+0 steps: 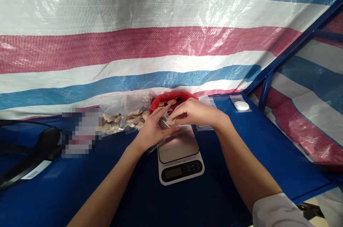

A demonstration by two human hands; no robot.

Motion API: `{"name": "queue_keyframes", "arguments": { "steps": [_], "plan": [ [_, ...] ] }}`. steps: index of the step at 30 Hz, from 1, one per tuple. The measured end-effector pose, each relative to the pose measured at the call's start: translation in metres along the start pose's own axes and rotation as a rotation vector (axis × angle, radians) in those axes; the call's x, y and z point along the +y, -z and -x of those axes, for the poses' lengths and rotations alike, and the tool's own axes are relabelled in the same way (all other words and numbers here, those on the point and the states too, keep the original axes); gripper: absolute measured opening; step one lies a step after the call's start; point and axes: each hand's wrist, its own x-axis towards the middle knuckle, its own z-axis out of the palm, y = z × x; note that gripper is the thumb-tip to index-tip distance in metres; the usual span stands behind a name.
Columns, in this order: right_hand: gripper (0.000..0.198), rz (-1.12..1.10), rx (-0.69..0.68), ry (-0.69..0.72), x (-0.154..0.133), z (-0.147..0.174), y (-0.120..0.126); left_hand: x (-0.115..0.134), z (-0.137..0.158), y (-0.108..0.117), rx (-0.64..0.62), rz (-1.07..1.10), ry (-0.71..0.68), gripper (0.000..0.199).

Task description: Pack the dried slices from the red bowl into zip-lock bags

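My left hand [152,129] grips a clear plastic bag [165,117] above the back of a kitchen scale [179,146], its thumb and fingers around the side. Over the bag's mouth, my right hand [189,110] has its fingers drawn together, tips at or inside the opening. What they hold, if anything, is hidden. Just behind both hands lies an open red bag [174,95] with brownish pieces inside. The scale is white with a metal plate, and its display looks dark.
Clear bags of pale brown dried pieces [134,117] lie left of my hands. Flat clear bags [206,102] lie to the right, and a white rounded object [241,105] sits farther right. A black device [43,145] is at the left on the blue table [235,137]. Striped sheeting [134,45] hangs behind.
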Motion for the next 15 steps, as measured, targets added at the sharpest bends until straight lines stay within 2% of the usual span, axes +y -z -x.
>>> {"name": "queue_keyframes", "arguments": {
  "steps": [9,15],
  "plan": [
    [0.023,-0.016,-0.096,0.017,0.0016,-0.0049,-0.0076,0.0046,0.0017,-0.0023,-0.061,-0.035,-0.050,0.076],
    [0.018,-0.018,0.016,0.040,0.0030,-0.0081,-0.0089,0.0045,-0.0002,0.0024,-0.012,-0.096,-0.030,0.085]
  ]
}}
